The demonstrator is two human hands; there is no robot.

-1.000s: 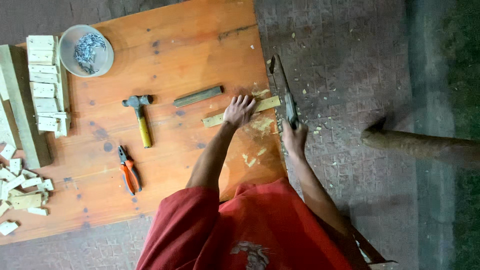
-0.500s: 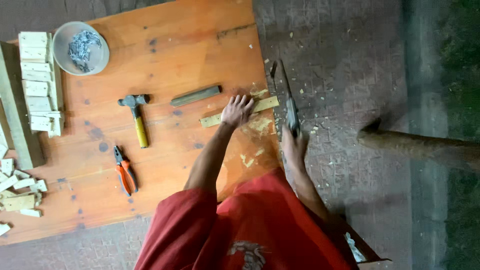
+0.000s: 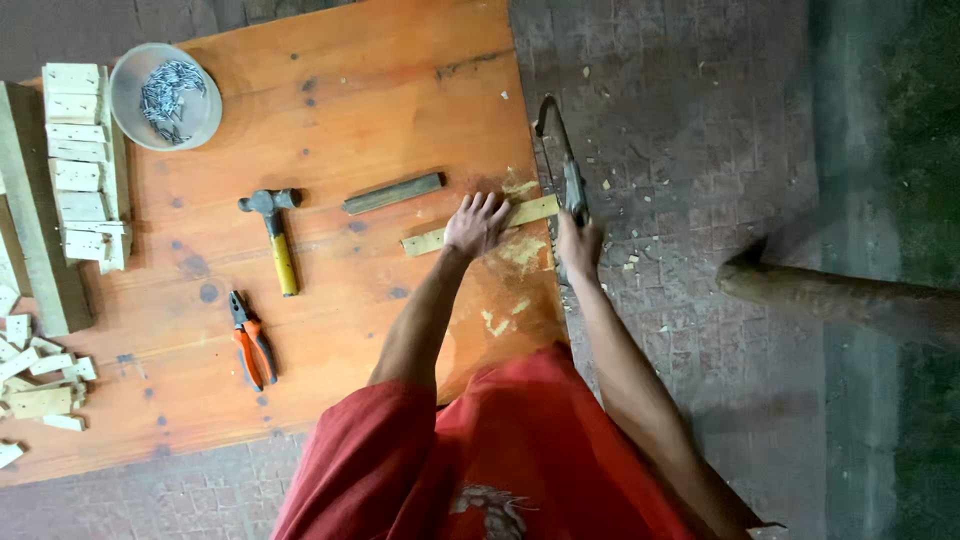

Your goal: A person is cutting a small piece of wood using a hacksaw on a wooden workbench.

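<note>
Gripping the handle of a small hacksaw (image 3: 566, 178), my right hand (image 3: 578, 243) is closed tight around it at the edge of the orange wooden surface (image 3: 330, 90), the blade set across a pale wooden strip (image 3: 470, 229) where its end overhangs that edge. My left hand (image 3: 476, 224) lies flat on the strip, fingers spread, pressing it down just beside the cut; that grip is open, closed on nothing. Pale sawdust (image 3: 522, 252) lies on the surface below the strip, and chips dot the paved floor (image 3: 680, 150) beyond.

Done well, I judge, the cut wants the left palm kept heavy and near the blade but clear of it, the saw upright and square to the strip, with long, light strokes so the thin wood does not split as it parts.

Farther left lie a dark flat bar (image 3: 393, 194) near the strip, a hammer (image 3: 272, 235) with a yellow handle, and orange-handled pliers (image 3: 250, 340), all well apart from my hands. A clear round tub of nails (image 3: 165, 96) stands at the far corner beside a row of cut wooden blocks (image 3: 78, 160), with more offcuts (image 3: 35, 375) scattered at the left edge. A thick log (image 3: 840, 300) lies on the floor to my right.
</note>
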